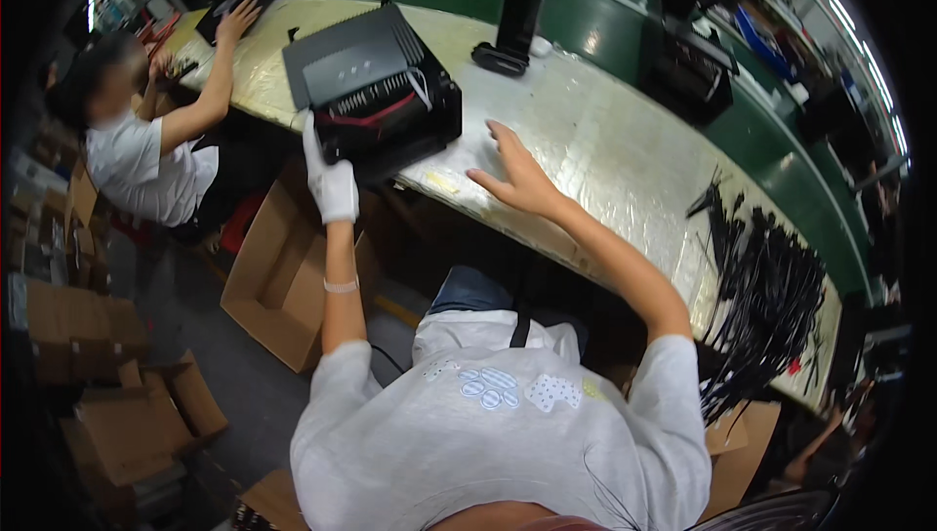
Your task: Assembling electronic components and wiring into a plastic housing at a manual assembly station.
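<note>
A black electronic device [356,58] with a ribbed, slotted panel lies tilted at the near edge of the worktable [576,111]. Red wires [366,119] and a pale cable [421,90] show along its open side. My left hand [333,184], in a white glove, grips the near left corner of this device, its fingers along the panel edge. To the right of the device my bare right hand [519,176] hovers over the table's near part, fingers spread and holding nothing.
Black cables [766,287] lie heaped at the table's right end. A phone [517,21] stands in a holder at the back. An open cardboard box [283,282] sits below my left arm. A co-worker [146,141] works at the left, and more boxes [146,424] fill the floor there.
</note>
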{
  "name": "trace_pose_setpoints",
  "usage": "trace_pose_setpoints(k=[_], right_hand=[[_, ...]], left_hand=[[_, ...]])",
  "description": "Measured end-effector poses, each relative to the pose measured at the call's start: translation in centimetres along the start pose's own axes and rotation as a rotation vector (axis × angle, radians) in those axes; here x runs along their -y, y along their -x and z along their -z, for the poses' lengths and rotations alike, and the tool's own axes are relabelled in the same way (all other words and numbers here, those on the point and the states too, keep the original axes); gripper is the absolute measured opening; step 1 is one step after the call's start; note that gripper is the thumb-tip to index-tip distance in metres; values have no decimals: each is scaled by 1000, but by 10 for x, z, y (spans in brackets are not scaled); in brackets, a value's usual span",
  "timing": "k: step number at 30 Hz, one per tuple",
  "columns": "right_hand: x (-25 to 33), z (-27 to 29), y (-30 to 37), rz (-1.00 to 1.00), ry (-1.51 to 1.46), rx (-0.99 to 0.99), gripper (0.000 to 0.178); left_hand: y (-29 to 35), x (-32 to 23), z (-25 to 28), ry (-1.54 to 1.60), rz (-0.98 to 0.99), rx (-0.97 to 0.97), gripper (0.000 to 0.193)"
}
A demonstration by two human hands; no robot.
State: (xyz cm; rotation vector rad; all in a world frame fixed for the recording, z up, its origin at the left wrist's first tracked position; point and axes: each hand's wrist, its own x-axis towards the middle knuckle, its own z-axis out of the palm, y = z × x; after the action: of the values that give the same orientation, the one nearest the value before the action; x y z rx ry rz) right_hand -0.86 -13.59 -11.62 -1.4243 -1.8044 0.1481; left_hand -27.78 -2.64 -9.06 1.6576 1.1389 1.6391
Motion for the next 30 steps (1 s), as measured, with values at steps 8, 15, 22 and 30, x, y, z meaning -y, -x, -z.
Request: trace_pose_setpoints(k=[8, 15, 22, 30], right_hand=[[55, 74, 74, -141, -272, 238, 37], [89, 141, 176, -441, -247, 111, 40], [64, 177, 205, -700, -155, 82, 39], [-45, 210, 132, -679, -191, 123, 83]], left_hand=[[177, -70, 22, 34, 77, 97, 78], [258, -45, 3, 79, -168, 207, 86], [193, -69, -81, 242, -262, 746, 74], [64, -71, -164, 174, -253, 948, 76]])
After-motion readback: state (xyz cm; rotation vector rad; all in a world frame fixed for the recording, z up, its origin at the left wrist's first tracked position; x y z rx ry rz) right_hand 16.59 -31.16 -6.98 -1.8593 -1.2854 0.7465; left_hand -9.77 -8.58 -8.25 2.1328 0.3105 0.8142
